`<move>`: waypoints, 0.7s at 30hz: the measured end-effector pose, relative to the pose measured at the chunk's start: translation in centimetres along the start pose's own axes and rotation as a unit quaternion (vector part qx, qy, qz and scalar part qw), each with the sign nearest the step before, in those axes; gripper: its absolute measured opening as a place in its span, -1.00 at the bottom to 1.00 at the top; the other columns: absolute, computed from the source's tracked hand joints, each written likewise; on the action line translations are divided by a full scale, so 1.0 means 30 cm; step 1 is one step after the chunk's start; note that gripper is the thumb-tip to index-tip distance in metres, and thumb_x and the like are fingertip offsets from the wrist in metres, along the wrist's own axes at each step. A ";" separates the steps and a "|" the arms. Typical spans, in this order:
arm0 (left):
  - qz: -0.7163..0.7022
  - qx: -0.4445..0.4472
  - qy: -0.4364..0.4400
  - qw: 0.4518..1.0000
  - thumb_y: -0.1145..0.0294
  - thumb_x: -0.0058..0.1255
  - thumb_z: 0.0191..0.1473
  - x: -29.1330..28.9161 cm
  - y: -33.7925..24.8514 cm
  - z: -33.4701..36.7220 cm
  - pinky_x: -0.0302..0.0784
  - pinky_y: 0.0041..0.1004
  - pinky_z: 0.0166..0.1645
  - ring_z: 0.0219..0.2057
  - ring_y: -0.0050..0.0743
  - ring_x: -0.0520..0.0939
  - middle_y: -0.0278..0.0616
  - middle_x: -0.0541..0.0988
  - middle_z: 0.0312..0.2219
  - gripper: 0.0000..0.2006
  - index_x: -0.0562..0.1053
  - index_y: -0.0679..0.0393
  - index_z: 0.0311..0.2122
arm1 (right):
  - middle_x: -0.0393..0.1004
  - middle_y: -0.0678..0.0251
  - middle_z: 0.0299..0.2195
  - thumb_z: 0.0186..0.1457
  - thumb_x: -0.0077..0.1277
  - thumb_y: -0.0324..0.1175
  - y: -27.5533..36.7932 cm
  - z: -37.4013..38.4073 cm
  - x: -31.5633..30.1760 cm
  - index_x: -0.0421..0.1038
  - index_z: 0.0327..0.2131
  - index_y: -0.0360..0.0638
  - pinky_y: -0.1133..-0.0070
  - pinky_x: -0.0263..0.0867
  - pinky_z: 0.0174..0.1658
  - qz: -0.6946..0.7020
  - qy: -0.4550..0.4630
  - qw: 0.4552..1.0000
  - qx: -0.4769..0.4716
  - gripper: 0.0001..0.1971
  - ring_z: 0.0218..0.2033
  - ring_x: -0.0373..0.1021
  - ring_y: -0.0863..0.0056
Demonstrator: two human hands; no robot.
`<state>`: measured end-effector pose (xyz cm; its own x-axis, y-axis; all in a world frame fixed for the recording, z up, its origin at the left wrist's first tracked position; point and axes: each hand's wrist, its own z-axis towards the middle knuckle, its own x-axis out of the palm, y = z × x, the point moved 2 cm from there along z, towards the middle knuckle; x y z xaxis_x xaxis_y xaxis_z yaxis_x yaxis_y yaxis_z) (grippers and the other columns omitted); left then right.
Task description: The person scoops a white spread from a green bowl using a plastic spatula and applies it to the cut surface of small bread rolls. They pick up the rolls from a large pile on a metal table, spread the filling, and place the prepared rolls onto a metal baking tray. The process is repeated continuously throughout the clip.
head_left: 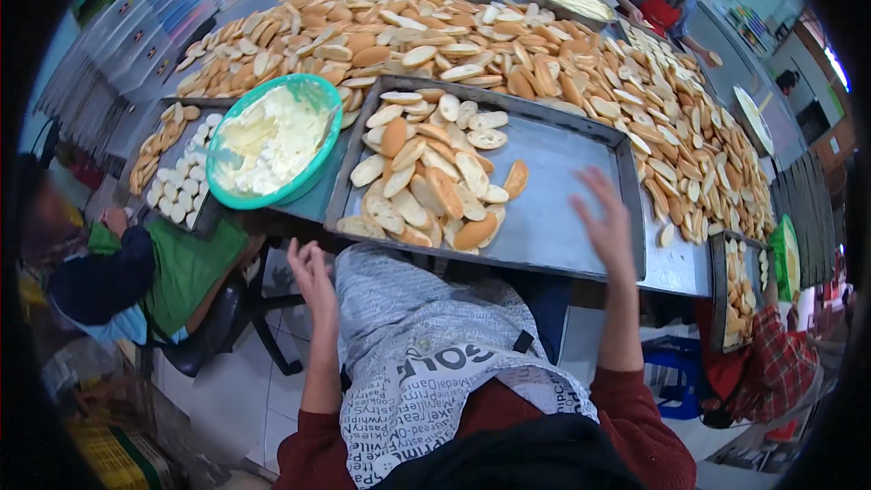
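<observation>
A metal baking tray [562, 191] lies in front of me at the table's near edge. Oval bread slices [435, 172] are heaped in its left half, some showing a brown crust side and others a pale cut side. Over the tray's right part is my right hand [606, 222], fingers spread and nothing in them. My left hand [313, 274] is off the table by the tray's near left corner, empty, with its fingers stretched out. Left of the tray sits a turquoise bowl [238, 198] of pale yellow cream [277, 141], tilted slightly towards me.
A large pile of bread slices [544, 54] spreads behind and right of the tray. Another tray [207, 218] holds cream-topped slices at left. Co-workers sit at left and right, and one stands at the far right [667, 4]. Clear plastic boxes [136, 27] are stacked at far left.
</observation>
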<state>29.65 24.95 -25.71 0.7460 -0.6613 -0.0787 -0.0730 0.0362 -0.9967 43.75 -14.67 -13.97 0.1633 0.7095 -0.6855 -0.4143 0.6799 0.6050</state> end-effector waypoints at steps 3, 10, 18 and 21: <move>-0.021 0.132 -0.106 0.985 0.17 -0.32 0.22 -0.081 -0.106 -0.080 -0.05 -0.29 0.23 0.16 -0.20 0.15 0.03 0.12 0.15 -0.46 -0.04 0.20 0.22 | 0.36 0.19 -0.02 0.11 -0.04 -0.36 0.370 0.023 0.327 0.33 -0.03 -0.22 0.52 0.10 0.13 0.297 0.223 0.927 -0.053 -0.66 0.08 0.23 0.35; 0.291 0.371 -0.053 0.880 0.19 -0.49 0.21 -0.232 -0.066 -0.241 -0.17 -0.22 0.28 0.24 -0.05 0.02 0.10 0.02 0.20 -0.45 -0.03 0.35 0.20 | 0.32 0.14 -0.03 0.11 -0.39 0.30 0.885 -0.403 1.110 0.27 0.03 -0.17 0.42 0.14 0.06 0.513 0.653 0.465 0.307 -0.27 -0.07 0.28 0.40; 0.308 0.159 -0.031 0.937 0.03 -0.46 0.21 -0.482 0.183 -0.287 -0.16 -0.31 0.27 0.23 -0.21 0.01 0.00 0.04 0.20 -0.41 0.01 0.27 0.20 | 0.07 0.19 0.17 0.16 -0.43 0.20 1.164 -0.472 1.021 0.18 0.11 -0.10 0.36 -0.24 0.26 0.472 0.552 0.655 -0.206 -0.35 0.26 -0.09 0.30; 0.067 -0.032 -0.057 0.996 -0.01 -0.51 0.21 -0.519 0.114 -0.244 -0.23 -0.27 0.28 0.25 -0.23 -0.07 -0.03 -0.01 0.22 -0.38 -0.01 0.26 0.21 | 0.05 0.12 0.18 0.17 -0.39 0.10 1.016 -0.524 1.148 0.19 0.11 -0.10 0.22 -0.29 0.25 0.373 0.540 0.640 -0.400 -0.41 0.26 -0.11 0.24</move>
<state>12.93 29.88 -27.73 0.7965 -0.5647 -0.2162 -0.2160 0.0682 -0.9740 22.68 27.57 -25.51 -0.8822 -0.0541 -0.4678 -0.4119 -0.3928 0.8222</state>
